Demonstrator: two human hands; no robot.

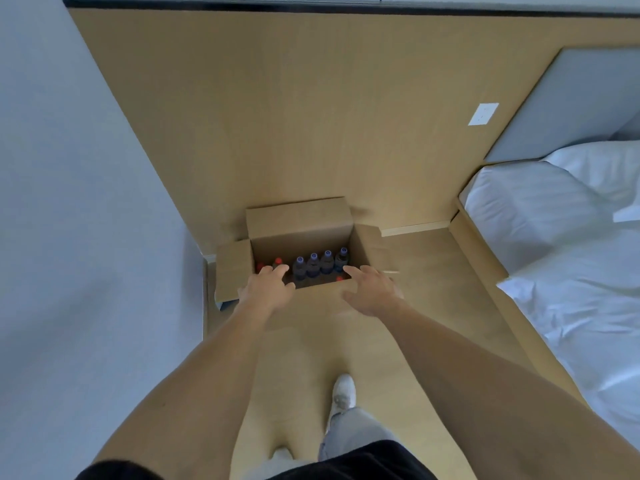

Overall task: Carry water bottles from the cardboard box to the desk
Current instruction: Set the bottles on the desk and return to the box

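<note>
**Now for the reach: both hands go down into the box**

Standing over the cardboard box (299, 237) on the floor, the person stretches both arms toward its open top. The left hand (268, 287) hovers over the left part of the opening with fingers loosely spread, holding nothing. The right hand (372, 289) hangs near the right front edge, fingers relaxed and apart, also holding nothing. Neither hand touches a bottle yet.

Inside, a row of dark bottles with blue caps (320, 263) stands upright along the middle, and a few red caps (277, 261) show to the left and at the front right. How many lie beneath the hands I cannot tell.

The step in hand looks like the first grasp. To do it well, each hand should likely drop straight down between the flaps and close around a bottle's neck or shoulder, since the bodies stand packed together with little room for fingers. Lifting straight up should keep neighbours from tipping. The worktop is out of view, so the carry presumably means turning away from the bed (554, 237).
</note>
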